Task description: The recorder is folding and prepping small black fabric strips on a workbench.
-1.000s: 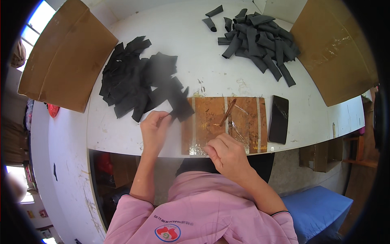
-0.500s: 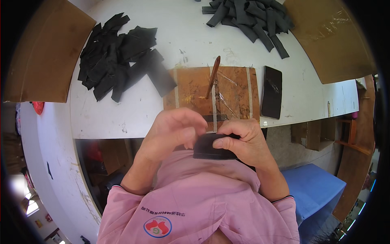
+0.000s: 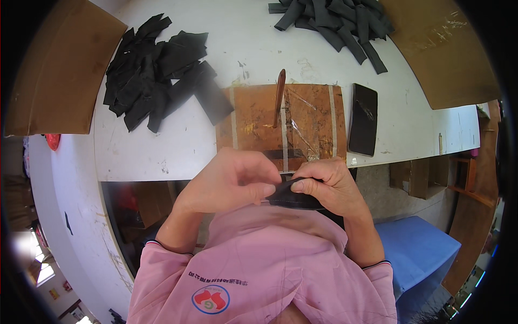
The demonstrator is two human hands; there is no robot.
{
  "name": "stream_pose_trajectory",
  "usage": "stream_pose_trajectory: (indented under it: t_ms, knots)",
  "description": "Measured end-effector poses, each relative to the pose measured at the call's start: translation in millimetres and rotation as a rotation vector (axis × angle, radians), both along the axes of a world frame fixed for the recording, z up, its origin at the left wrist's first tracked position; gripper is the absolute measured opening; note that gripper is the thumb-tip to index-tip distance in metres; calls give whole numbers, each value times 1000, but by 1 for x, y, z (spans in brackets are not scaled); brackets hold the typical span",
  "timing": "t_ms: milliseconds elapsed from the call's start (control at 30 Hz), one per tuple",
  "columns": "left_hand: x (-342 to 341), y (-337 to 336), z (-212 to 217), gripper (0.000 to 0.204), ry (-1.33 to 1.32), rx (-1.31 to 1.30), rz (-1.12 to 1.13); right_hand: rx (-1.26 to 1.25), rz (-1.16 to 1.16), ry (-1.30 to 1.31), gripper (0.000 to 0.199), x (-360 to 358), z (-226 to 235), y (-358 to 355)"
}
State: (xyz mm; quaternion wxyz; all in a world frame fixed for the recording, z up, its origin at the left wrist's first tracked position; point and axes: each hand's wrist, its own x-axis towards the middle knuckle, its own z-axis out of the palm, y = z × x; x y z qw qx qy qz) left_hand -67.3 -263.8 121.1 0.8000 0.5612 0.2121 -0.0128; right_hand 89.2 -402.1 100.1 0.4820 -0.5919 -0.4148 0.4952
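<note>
Table [image 3: 162,151] edge near; both hands pinch black piece [image 3: 294,195] below it.

Black phone [image 3: 362,119], dark screen, flat on white table [image 3: 162,151] right of wooden board [image 3: 253,119].

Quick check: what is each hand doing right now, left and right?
Left hand: closed, fingers pinching the black fabric piece.
Right hand: closed, gripping the same black fabric piece.
</note>
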Motion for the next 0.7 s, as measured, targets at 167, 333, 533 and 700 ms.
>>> stream_pose_trajectory:
  t_ms: [167,333,533,700]
  knots:
    - [-2,1,-3,11,40,139,-35,-27,35,-10,12,1,-5,0]
    - [-6,2,-10,10,6,29,-41,-34,68,35,13,0,-8,1]
    - [-6,-8,-11,11,52,94,31,-42,89,17,14,-4,-8,4]
    - [-11,-10,-23,8,12,167,48,-66,142,-24,14,-6,-3,7]
